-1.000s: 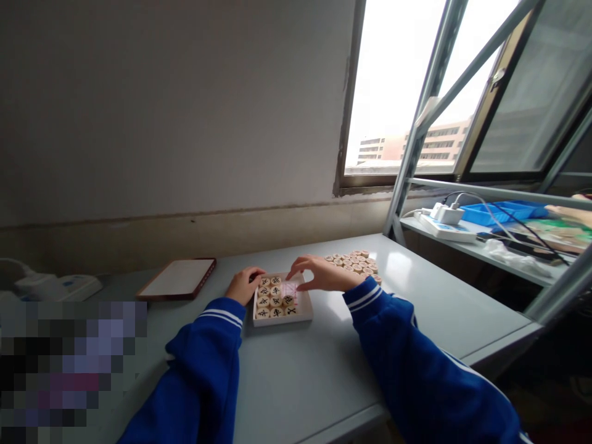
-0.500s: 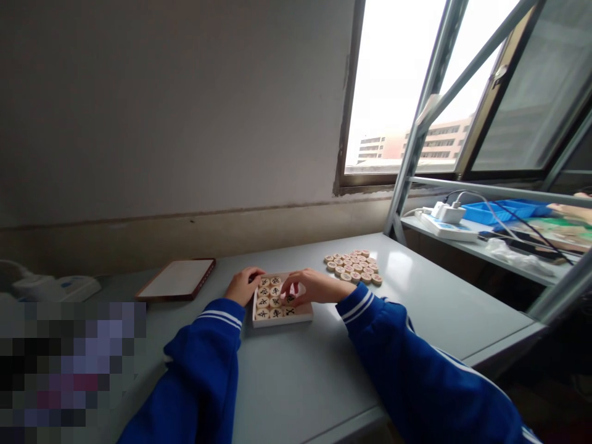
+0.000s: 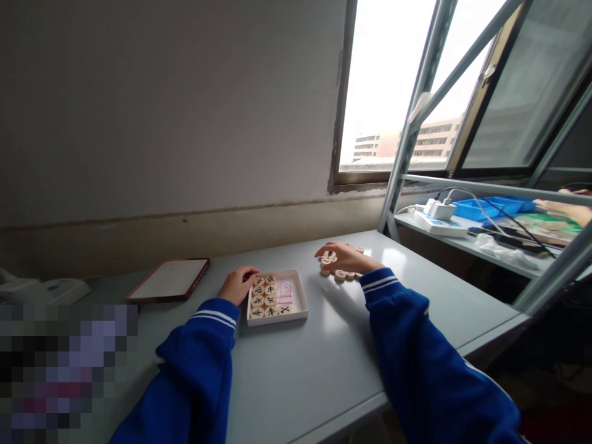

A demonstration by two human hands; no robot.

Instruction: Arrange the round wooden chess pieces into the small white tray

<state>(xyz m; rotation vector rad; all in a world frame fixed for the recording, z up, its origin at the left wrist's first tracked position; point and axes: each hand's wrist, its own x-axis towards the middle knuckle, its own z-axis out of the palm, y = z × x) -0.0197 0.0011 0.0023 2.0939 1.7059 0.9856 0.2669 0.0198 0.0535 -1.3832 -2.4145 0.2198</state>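
While the worktop [image 3: 277, 376] carries the box and both sets of discs, placement is judged partial: under half of the visible job appears complete. On the left side of the surface, well apart from the box, lies the lid [image 3: 169, 279], off and pale face up; closing is not yet done.

Near the middle stands the box [image 3: 299, 300], open and flat. Its left portion is occupied; its right portion is bare, and pink marks [image 3: 284, 291] show on the floor beside the filled part.

At the box's far left corner, the left hand [image 3: 237, 285] is curled, fingertips at the rim; whether it grips or merely steadies the wall cannot be told. Over the group at the right, the right hand [image 3: 345, 258] is arched, palm down and partly open; whether it has hold of a piece cannot be told.

Boxed discs [image 3: 271, 290] number nine: two columns of four, plus a single one at the near end of a third. These lie flat, characters up, in order.

Loose discs [image 3: 340, 275] lie beyond the box's right side, partly hidden by the hand; a full count is not possible. These are judged outstanding.
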